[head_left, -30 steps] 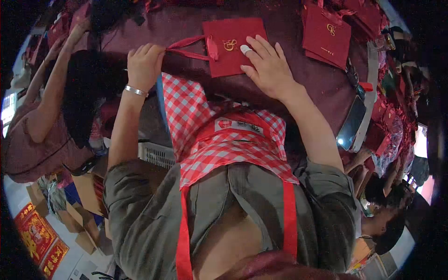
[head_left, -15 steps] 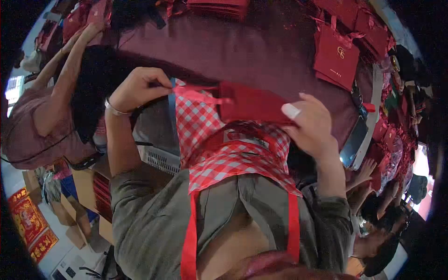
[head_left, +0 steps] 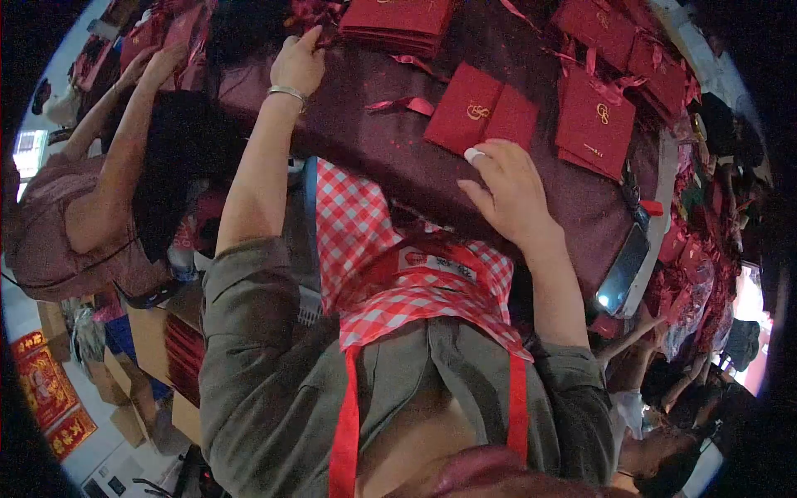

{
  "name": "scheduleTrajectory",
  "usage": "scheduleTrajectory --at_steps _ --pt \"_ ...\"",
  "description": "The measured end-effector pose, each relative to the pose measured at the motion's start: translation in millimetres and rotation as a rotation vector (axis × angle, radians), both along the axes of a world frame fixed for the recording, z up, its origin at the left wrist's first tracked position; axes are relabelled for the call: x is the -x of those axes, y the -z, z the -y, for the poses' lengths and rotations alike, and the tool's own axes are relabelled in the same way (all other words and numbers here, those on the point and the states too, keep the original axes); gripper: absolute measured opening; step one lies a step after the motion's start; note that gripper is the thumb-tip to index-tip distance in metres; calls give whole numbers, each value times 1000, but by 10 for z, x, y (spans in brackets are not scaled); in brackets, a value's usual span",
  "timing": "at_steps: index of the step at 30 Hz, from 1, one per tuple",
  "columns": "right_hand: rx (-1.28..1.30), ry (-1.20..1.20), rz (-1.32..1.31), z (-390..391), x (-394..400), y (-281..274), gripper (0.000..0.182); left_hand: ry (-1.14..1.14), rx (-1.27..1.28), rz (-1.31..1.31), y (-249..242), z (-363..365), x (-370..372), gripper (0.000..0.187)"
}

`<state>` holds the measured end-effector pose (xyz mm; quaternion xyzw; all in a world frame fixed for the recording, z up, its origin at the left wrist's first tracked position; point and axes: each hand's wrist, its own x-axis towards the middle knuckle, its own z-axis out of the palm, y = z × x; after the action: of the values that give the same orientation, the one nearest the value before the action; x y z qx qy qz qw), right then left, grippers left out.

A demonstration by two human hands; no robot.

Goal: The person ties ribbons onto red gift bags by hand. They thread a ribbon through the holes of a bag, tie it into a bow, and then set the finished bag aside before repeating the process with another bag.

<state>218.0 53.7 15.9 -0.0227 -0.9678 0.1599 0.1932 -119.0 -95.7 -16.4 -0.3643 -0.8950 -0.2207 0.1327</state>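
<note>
A flat red gift bag [head_left: 469, 104] with a gold monogram and a fold down its face lies on the dark red tablecloth. A loose red ribbon [head_left: 413, 105] trails from its left side. My right hand [head_left: 513, 189] rests at the bag's lower edge, fingers stretched out, thumb apart, a white wrap on one finger. Farther up on the left, my left hand [head_left: 297, 65] reaches to a heap of dark red ribbons [head_left: 320, 15]. Its index finger points out and nothing shows in it. Whether the fingertips touch the ribbons I cannot make out.
A stack of red bags [head_left: 397, 25] lies at the far edge, with more bags [head_left: 596, 120] on the right. A phone [head_left: 624, 270] lies by the table's right edge. On the left another person's arms [head_left: 133, 108] work over red bags.
The red bag has gone from my hands down onto the tablecloth. My left hand has let go of its ribbon and moved up and away to the ribbon heap.
</note>
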Motion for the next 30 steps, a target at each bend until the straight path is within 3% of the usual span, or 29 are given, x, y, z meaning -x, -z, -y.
scheduleTrajectory --at_steps 2,4,7,9,14,19,25,26,28,29,30 --pt "68 -60 -22 46 -15 62 36 -137 228 -29 -20 -57 58 21" --pt "48 -50 -60 55 -54 39 33 -184 222 -4 -60 -60 38 17" --pt "135 -76 -138 19 -76 51 30 106 -134 -479 -206 64 -342 11" --pt "192 -52 -195 39 -37 71 28 360 -382 -331 -290 54 -723 7" --pt "330 47 -374 128 85 41 23 599 -560 93 -202 -157 -1861 10" --pt "461 133 -509 117 -85 67 16 662 -559 297 -157 -294 -2357 15" --pt "480 223 -564 62 -190 95 12 792 -302 352 -216 -394 -2417 19" --pt "431 223 -580 15 -191 101 11 773 -353 359 -239 -411 -2381 19" --pt "570 304 -521 -88 -163 106 10 690 -418 416 -263 -469 -2202 23" --pt "660 344 -460 -138 -136 91 10 579 -457 280 -285 -501 -2115 21" --pt "538 315 -471 -210 -72 116 12 475 -454 215 -243 -549 -1982 22"
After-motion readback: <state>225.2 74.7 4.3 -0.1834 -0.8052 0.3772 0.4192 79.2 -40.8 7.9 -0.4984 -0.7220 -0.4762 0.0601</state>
